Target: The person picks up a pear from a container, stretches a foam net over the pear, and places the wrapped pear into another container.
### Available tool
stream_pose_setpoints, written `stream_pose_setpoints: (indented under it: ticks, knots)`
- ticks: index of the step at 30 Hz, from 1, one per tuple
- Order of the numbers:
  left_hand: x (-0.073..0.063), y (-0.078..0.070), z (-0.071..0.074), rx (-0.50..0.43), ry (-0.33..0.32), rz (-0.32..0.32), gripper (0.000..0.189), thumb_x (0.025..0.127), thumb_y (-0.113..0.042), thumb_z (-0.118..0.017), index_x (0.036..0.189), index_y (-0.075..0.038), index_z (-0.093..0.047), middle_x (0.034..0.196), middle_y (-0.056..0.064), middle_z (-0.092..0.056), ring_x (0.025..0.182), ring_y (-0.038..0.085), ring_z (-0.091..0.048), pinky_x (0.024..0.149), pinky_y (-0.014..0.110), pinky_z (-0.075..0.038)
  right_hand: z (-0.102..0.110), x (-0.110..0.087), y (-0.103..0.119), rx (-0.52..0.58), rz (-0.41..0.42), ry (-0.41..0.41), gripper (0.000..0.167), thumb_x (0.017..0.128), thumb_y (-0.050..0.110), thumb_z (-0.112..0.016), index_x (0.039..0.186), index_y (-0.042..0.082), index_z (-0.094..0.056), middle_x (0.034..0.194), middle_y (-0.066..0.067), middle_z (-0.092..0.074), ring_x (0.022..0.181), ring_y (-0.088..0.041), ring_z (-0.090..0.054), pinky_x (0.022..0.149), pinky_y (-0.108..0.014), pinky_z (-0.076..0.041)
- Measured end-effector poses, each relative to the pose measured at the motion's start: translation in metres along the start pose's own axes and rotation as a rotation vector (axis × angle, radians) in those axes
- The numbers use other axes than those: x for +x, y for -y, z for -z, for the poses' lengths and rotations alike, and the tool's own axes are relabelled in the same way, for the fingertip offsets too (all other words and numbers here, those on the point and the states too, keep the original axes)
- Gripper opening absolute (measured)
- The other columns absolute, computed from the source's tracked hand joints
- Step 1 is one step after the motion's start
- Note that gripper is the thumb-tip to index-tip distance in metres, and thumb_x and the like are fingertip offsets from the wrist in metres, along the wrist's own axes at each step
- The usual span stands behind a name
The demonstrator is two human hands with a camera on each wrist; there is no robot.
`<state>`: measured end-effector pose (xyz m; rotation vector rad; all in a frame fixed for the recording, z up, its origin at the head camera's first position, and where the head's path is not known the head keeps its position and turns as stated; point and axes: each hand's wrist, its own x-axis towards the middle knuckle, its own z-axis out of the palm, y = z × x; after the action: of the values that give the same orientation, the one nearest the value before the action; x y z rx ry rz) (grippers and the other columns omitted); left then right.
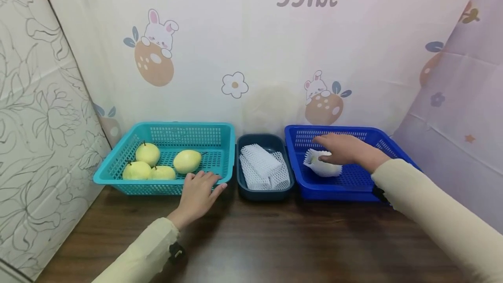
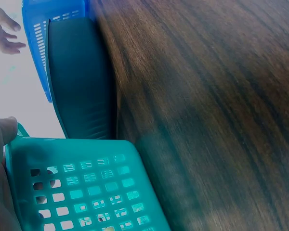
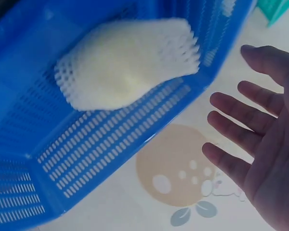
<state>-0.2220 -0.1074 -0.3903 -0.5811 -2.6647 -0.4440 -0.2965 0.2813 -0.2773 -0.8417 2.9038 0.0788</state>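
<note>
On the front rim of a teal basket [image 1: 129,187] lies my left hand [image 1: 199,198], fingers bent over the edge and thumb toward the right corner. Several yellow-green pears [image 1: 187,161] are inside that basket. My right hand [image 1: 346,148] hovers over a blue basket [image 1: 326,192], its fingers spread and apart from everything in the right wrist view. Below it is a pear in a white foam net sleeve [image 3: 125,65], lying on its side in the blue basket. Between the baskets, a dark bin [image 1: 265,194] holds several white foam net sleeves [image 1: 261,160].
All three containers stand in a row on a dark wooden table [image 1: 251,239], against a printed curtain [image 1: 267,47]. The dark bin sits close beside both baskets. A flower-patterned panel [image 1: 35,134] borders the left side.
</note>
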Motion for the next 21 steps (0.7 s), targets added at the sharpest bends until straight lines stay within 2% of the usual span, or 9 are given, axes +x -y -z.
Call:
stream_pose_setpoints:
  ticks: [6, 11, 15, 21]
  knots:
    - [-0.001, 0.000, 0.000, -0.012, -0.013, -0.007, 0.028, 0.093, -0.033, -0.061, 0.106, -0.010, -0.070, 0.100, 0.003, -0.068, 0.094, 0.023, -0.056, 0.077, 0.042, -0.035, -0.009, -0.028, 0.020, 0.106, -0.012, -0.054, 0.046, 0.095, 0.038, -0.057, 0.127, 0.006, -0.058, 0.124, -0.015, -0.059, 0.116, -0.035, -0.053, 0.093, -0.055, -0.041]
    - [-0.001, 0.000, 0.000, -0.011, 0.000, 0.004, 0.028, 0.093, -0.033, -0.062, 0.106, -0.010, -0.070, 0.099, 0.003, -0.068, 0.094, 0.023, -0.056, 0.077, 0.042, -0.035, -0.031, -0.039, 0.035, 0.219, -0.023, -0.050, 0.062, 0.095, 0.056, -0.045, 0.129, 0.006, -0.057, 0.126, -0.012, -0.058, 0.117, -0.032, -0.053, 0.095, -0.054, -0.040]
    - [0.000, -0.001, -0.001, -0.013, 0.007, 0.014, 0.026, 0.092, -0.032, -0.063, 0.105, -0.010, -0.070, 0.099, 0.004, -0.067, 0.094, 0.023, -0.056, 0.077, 0.043, -0.035, -0.049, -0.044, 0.045, 0.246, -0.012, -0.060, 0.069, 0.093, 0.062, -0.042, 0.129, 0.006, -0.056, 0.126, -0.010, -0.059, 0.117, -0.029, -0.053, 0.095, -0.052, -0.041]
    - [0.000, -0.002, -0.001, -0.009, 0.014, 0.026, 0.027, 0.092, -0.033, -0.062, 0.106, -0.011, -0.070, 0.101, 0.004, -0.067, 0.095, 0.023, -0.055, 0.078, 0.043, -0.035, -0.069, -0.045, 0.054, 0.227, -0.026, -0.121, 0.069, 0.093, 0.062, -0.041, 0.127, 0.005, -0.058, 0.123, -0.012, -0.060, 0.115, -0.031, -0.055, 0.093, -0.052, -0.042]
